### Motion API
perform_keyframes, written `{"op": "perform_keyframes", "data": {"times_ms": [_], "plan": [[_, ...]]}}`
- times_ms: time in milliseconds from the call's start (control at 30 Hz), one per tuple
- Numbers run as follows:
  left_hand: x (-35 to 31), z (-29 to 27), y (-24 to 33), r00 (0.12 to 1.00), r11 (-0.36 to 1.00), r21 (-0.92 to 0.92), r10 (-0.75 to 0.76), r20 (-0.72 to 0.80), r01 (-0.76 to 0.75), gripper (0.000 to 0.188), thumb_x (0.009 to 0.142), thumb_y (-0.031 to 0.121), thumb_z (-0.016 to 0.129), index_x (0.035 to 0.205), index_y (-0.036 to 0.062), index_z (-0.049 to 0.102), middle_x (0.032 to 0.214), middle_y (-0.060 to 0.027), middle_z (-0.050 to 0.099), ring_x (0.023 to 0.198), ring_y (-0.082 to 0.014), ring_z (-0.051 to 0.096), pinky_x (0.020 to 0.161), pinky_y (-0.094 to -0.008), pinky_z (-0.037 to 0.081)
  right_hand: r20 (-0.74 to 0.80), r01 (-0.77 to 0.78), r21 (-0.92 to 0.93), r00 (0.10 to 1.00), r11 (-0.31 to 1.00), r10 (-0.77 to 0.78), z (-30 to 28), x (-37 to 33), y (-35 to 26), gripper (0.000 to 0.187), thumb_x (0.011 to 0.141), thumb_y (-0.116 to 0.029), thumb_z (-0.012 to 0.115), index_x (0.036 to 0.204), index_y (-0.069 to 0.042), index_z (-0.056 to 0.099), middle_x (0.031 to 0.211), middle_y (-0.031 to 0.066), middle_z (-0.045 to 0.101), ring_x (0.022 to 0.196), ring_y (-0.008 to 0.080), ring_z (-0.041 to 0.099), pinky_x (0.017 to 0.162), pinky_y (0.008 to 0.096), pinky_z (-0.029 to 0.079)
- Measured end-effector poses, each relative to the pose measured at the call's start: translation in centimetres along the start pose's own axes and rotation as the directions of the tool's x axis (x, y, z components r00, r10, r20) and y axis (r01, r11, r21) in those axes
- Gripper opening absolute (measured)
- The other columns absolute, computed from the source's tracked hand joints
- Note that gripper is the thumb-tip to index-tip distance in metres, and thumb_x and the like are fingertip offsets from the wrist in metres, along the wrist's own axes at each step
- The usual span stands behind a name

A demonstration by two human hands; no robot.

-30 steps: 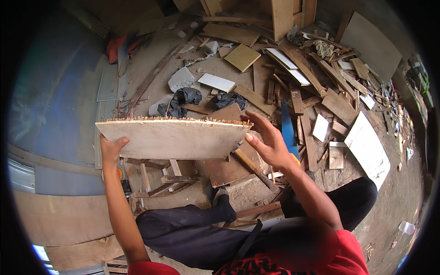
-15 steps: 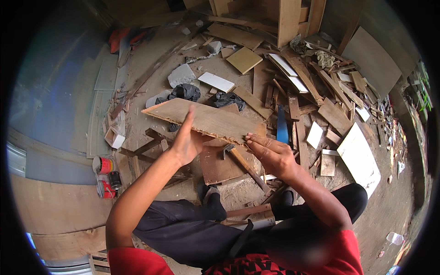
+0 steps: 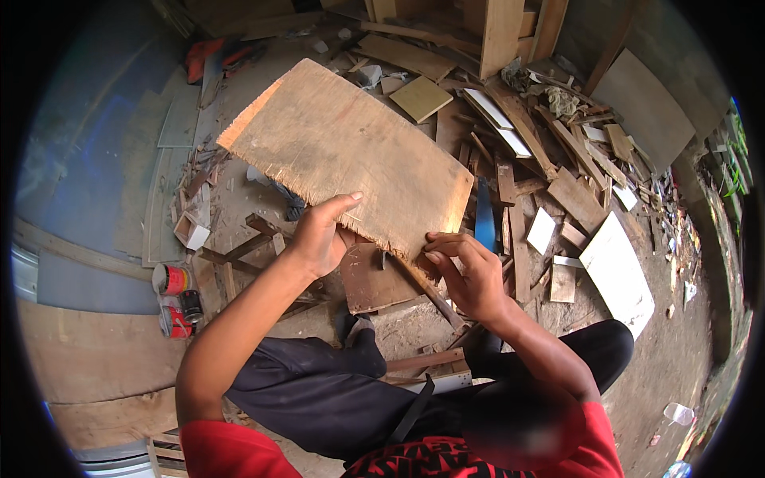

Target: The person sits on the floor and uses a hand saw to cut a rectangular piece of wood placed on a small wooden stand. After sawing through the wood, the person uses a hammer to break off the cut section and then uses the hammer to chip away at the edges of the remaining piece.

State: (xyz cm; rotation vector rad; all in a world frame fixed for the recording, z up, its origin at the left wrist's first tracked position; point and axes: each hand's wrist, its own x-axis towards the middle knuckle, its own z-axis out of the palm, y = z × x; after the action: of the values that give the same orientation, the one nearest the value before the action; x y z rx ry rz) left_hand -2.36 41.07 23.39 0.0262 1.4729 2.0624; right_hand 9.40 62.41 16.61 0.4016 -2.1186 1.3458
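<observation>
A weathered plywood board [image 3: 351,151] is held up in front of me, its broad face tilted toward me. The edge nearest me is rough and splintered. My left hand [image 3: 319,237] grips this edge, thumb on the face and fingers underneath. At the board's near right corner, my right hand [image 3: 472,275] has its fingers curled and pinched against the ragged edge. Below the board, a hammer [image 3: 426,288] with a wooden handle is partly hidden. Under it lies a brown panel [image 3: 374,291].
Offcuts and planks [image 3: 574,199] litter the ground ahead and to the right. A handsaw with a blue blade [image 3: 485,215] stands just right of the board. Large white panel [image 3: 620,267] lies at right; red cans [image 3: 171,280] stand at left. A wooden frame [image 3: 430,370] sits between my legs.
The board has tipped up, so its broad face now turns toward me and hides more ground. My left thumb lies flatter on it; my right fingers have curled more at the corner.
</observation>
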Motion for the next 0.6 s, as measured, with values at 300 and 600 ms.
{"op": "perform_keyframes", "data": {"times_ms": [300, 600], "plan": [[-0.3, -1.5, 1.4, 0.99, 0.993, 0.052, 0.1, 0.097, -0.105, 0.037, 0.095, 0.016, 0.059, 0.123, -0.0077, 0.058, 0.115, -0.0173, 0.066, 0.11, -0.0256, 0.065, 0.095, -0.0393, 0.055, 0.079, -0.46, 0.752, 0.774, 0.472, 0.629, -1.9, 1.2, 2.6, 0.027, 0.105, -0.026, 0.056, 0.102, 0.001, 0.057, 0.099, 0.0128, 0.068, 0.09, 0.0195, 0.07, 0.087, 0.0371, 0.061], [-0.4, -2.3, 1.9, 0.984, 0.995, 0.071, 0.051, 0.168, -0.064, 0.038, 0.095, 0.014, 0.059, 0.126, -0.0071, 0.055, 0.117, -0.0173, 0.065, 0.109, -0.0264, 0.067, 0.092, -0.043, 0.059, -0.105, -0.322, 0.851, 0.669, 0.415, 0.735, -3.8, 0.8, 6.4, 0.028, 0.104, -0.027, 0.059, 0.098, 0.0, 0.056, 0.095, 0.013, 0.067, 0.084, 0.0188, 0.069, 0.084, 0.0352, 0.061]]}}
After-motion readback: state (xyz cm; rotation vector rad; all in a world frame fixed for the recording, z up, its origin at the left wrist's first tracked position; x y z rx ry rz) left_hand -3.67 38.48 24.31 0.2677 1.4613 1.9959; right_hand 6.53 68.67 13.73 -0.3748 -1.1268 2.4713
